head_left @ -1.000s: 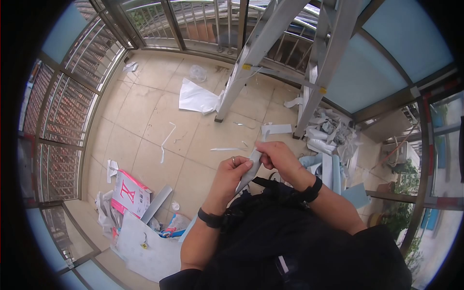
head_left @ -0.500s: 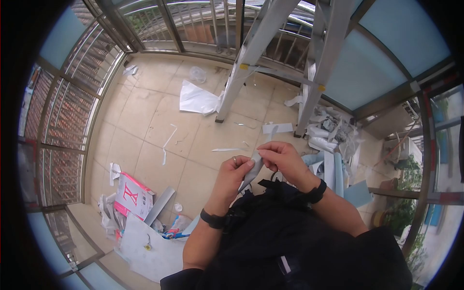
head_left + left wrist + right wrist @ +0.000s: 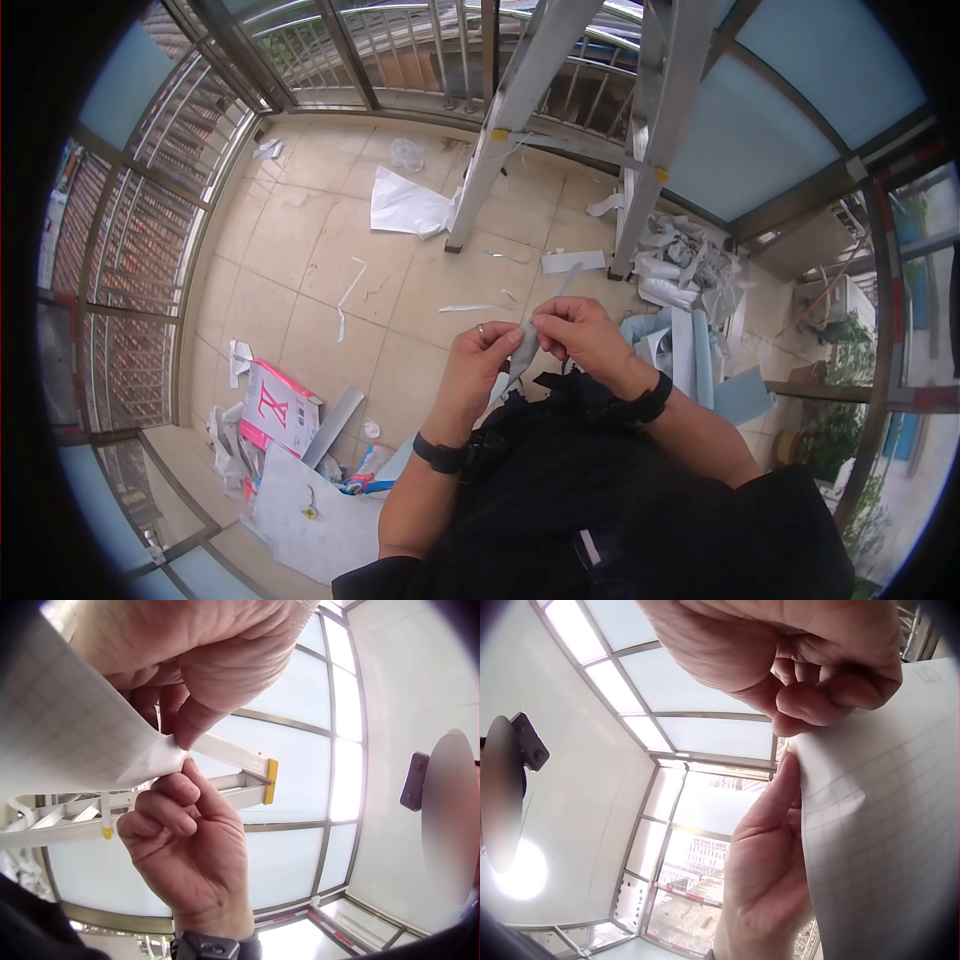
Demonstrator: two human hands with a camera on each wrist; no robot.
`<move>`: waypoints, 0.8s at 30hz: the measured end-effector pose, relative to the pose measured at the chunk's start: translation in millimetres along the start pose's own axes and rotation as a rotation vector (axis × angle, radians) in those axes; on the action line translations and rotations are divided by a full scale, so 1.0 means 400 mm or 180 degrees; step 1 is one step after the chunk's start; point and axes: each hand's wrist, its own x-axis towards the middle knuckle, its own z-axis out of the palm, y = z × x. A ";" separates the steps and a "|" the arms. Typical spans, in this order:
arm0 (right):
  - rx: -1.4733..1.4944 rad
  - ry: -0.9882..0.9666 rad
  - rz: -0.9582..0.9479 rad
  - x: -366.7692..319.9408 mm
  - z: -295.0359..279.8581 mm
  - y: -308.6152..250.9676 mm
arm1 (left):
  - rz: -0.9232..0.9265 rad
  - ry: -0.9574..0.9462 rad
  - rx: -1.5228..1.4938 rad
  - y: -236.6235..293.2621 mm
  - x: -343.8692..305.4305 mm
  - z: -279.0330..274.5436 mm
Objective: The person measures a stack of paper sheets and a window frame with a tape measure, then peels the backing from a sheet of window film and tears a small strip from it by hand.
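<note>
1. Left hand (image 3: 478, 362) and right hand (image 3: 580, 335) both pinch the gridded film strip (image 3: 524, 345), held chest-high above the littered floor (image 3: 300, 260).
2. Fingertips crowd one edge, looks like that's for picking its layers apart.

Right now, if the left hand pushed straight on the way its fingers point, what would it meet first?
The left hand pinches the grid-backed strip; just beyond, the right hand pinches the same strip, so probably its fingers come first, though depth is unclear.

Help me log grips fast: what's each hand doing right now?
Left hand: closed, pinching the gridded sheet.
Right hand: closed, pinching the same sheet.
</note>
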 end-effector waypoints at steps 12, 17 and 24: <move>0.0001 -0.0126 -0.0135 -0.028 -0.010 0.014 | 0.0190 -0.0037 0.0287 0.010 -0.014 0.020; 0.0111 -0.0146 -0.0220 -0.030 -0.009 0.021 | 0.0250 -0.0044 0.0330 0.014 -0.017 0.022; -0.0024 -0.0210 -0.0219 -0.031 -0.006 0.021 | 0.0285 -0.0047 0.0364 0.015 -0.022 0.019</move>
